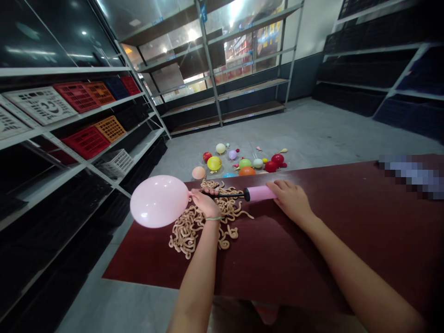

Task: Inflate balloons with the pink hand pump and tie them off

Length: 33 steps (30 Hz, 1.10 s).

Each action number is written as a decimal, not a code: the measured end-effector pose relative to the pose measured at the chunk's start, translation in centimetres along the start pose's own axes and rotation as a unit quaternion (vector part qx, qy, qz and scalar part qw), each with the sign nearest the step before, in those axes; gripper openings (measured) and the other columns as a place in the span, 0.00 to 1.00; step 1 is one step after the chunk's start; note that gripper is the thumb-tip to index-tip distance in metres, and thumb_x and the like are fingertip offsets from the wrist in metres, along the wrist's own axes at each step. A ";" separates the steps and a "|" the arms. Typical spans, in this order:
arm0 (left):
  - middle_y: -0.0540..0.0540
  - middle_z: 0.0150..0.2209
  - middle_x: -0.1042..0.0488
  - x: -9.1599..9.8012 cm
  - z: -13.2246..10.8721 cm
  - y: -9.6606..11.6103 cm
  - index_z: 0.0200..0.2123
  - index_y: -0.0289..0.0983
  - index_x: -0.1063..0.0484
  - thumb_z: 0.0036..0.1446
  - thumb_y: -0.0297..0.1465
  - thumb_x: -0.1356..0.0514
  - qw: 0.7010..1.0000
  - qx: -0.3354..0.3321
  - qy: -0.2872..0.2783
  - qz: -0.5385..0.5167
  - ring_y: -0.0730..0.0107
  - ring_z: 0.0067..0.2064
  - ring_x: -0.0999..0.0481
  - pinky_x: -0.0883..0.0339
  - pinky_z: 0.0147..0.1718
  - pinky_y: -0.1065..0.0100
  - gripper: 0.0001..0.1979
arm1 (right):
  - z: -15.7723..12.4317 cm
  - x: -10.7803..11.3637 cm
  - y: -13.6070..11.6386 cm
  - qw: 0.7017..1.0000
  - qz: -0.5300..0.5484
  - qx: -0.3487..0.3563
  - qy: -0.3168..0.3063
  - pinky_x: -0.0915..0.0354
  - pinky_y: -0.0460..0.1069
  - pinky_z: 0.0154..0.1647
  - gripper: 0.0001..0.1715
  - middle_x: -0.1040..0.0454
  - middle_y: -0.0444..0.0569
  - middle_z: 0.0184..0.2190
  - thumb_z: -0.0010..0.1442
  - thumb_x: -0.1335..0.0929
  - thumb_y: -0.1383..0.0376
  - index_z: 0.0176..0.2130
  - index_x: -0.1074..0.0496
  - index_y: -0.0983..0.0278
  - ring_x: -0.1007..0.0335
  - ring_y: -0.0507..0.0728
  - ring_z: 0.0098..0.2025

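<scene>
A large inflated pink balloon (159, 201) extends to the left of my left hand (207, 204). The fingers of that hand are closed round the balloon's neck and the black end of a hand balloon pump. My right hand (293, 200) grips the far end of the pump's pink barrel (262, 193), and a thin black rod spans the gap between the two hands. Where the neck meets the pump is hidden by my left fingers. Under and around my left wrist lies a pile of beige, curly, worm-like pieces (185, 233); their kind is unclear.
The dark red table (277, 254) stretches to the right, with a pixelated patch (416, 173) at its far right. Beyond it, several balloons, including a yellow one (214, 163), lie on the grey floor (305, 134). Shelves with coloured crates (85, 141) stand left; bare racks stand behind.
</scene>
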<state>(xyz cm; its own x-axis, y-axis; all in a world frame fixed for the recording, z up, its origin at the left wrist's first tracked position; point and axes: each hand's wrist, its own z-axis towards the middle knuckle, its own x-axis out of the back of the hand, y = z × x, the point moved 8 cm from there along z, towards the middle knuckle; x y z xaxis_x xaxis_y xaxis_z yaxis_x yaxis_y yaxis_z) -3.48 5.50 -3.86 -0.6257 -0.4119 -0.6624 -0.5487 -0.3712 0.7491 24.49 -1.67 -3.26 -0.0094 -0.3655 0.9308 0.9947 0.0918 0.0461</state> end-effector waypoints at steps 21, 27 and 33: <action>0.56 0.21 0.43 -1.0 -0.6 1.0 0.30 0.40 0.47 0.67 0.42 0.52 1.000 0.017 -0.002 -0.023 0.77 0.20 0.41 0.43 0.20 0.72 0.16 | -0.3 1.6 -0.7 1.000 -0.006 0.004 0.010 0.44 0.51 0.39 0.27 0.29 0.54 0.52 0.60 0.34 0.68 0.59 0.35 0.58 0.38 0.61 0.49; 0.57 0.21 0.45 -0.1 -0.8 1.5 0.31 0.40 0.47 0.66 0.38 0.52 0.999 0.019 0.035 -0.032 0.78 0.19 0.44 0.47 0.19 0.73 0.12 | -0.3 1.8 -5.0 0.999 0.016 0.019 -0.037 0.44 0.48 0.31 0.27 0.29 0.55 0.47 0.60 0.33 0.67 0.58 0.37 0.62 0.38 0.61 0.48; 0.56 0.20 0.43 -2.1 -3.1 -0.2 0.28 0.40 0.46 0.64 0.42 0.48 0.998 0.049 -0.024 -0.015 0.77 0.18 0.42 0.47 0.19 0.71 0.15 | -0.8 1.1 -6.7 0.996 0.063 0.034 -0.053 0.42 0.49 0.32 0.29 0.29 0.54 0.49 0.61 0.33 0.65 0.60 0.41 0.60 0.37 0.61 0.48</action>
<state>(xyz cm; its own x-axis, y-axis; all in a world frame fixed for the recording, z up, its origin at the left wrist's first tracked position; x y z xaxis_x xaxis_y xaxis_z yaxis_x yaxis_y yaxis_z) -0.33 3.83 -2.64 -0.6327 -0.3601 -0.6856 -0.6176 -0.2996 0.7272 17.87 -3.41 -2.86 0.1002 -0.2476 0.9637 0.9796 0.1941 -0.0520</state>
